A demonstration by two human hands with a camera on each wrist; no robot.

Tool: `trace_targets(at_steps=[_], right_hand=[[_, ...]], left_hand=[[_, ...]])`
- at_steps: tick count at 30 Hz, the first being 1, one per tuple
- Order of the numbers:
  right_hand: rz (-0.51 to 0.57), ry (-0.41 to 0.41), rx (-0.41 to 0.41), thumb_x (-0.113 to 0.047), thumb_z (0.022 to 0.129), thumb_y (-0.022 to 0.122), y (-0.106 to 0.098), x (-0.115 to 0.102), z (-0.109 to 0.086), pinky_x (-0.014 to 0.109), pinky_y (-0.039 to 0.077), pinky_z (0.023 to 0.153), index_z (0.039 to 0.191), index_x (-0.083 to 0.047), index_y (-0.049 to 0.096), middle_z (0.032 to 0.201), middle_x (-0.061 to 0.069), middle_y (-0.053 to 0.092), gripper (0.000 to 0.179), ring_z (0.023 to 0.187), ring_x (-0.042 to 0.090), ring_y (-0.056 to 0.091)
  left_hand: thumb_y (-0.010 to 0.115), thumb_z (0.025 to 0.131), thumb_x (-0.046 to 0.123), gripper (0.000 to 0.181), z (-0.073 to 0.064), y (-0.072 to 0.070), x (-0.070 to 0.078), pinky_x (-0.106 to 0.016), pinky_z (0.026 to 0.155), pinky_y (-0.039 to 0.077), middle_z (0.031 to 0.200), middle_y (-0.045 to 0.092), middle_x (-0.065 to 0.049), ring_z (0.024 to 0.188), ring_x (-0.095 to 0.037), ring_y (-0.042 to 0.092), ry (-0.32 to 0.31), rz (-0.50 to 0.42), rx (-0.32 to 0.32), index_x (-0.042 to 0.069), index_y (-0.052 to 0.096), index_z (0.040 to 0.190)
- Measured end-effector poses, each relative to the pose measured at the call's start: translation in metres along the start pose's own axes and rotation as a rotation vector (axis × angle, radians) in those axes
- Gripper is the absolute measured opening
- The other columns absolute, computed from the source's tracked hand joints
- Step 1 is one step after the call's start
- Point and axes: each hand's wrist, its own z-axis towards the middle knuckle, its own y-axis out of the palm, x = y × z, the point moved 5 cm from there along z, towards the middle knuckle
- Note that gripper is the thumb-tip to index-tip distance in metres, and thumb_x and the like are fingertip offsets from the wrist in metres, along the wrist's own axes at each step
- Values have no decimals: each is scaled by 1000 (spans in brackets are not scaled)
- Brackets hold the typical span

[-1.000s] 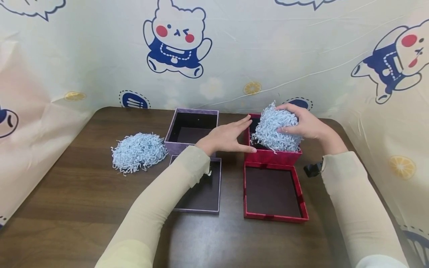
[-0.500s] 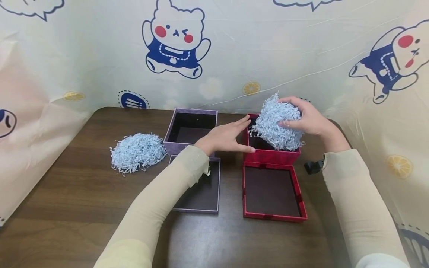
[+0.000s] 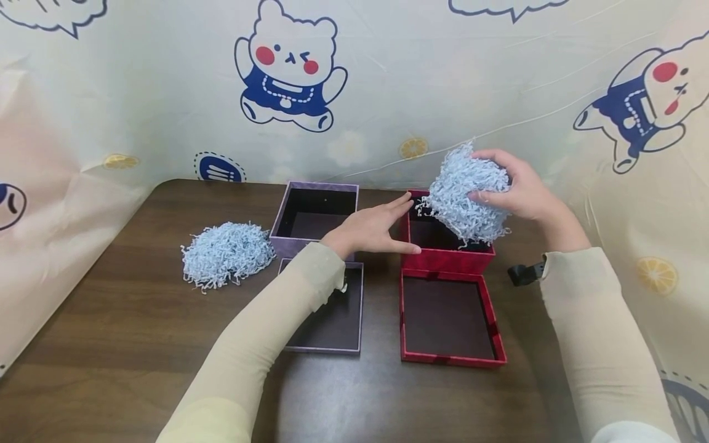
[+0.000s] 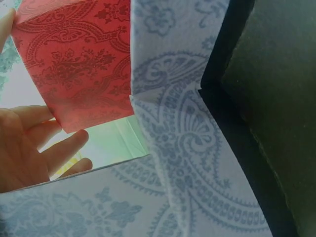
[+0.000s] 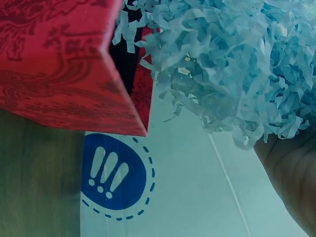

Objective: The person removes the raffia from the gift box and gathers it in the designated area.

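My right hand point(image 3: 523, 191) grips a bundle of light blue shredded paper point(image 3: 468, 191), fingers behind it and thumb in front. The bundle is above the right part of the red patterned box point(image 3: 448, 261), its lower strands near the rim. In the right wrist view, shredded paper point(image 5: 222, 69) hangs beside the box's corner. My left hand point(image 3: 373, 231) has its fingers extended along the left side of the red box, fingertips at the rim. In the left wrist view that hand point(image 4: 24, 143) lies against the red wall point(image 4: 84, 69). The visible box interior is dark.
A purple open box point(image 3: 288, 247) stands left of the red one, its lid point(image 3: 332, 329) in front, partly under my left forearm. The red lid point(image 3: 448, 317) lies before the red box. Another shredded paper pile point(image 3: 227, 253) sits at left. A printed curtain point(image 3: 388, 74) hangs behind.
My right hand has lifted the shredded paper up and to the right, out of the red box, uncovering more of its dark inside. The left hand stays at the box.
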Motion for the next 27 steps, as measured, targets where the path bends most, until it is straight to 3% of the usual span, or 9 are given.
trace_targets(at_steps=[14, 27], right_hand=[[17, -64, 62, 1, 82, 75, -19, -6, -9, 11, 51, 73, 140, -12, 51, 121, -14, 51, 65, 102, 13, 51], [-3, -35, 117, 0, 82, 75, -41, -8, -19, 8, 48, 74, 141, -17, 52, 125, -12, 51, 65, 102, 11, 49]], left_hand=[[53, 77, 82, 106, 0, 1, -1, -42, 115, 41, 168, 4, 15, 151, -16, 29, -4, 11, 3, 28, 15, 160], [53, 77, 82, 105, 1, 2, -2, -44, 115, 40, 168, 4, 15, 151, -17, 30, -2, 2, 2, 30, 14, 160]])
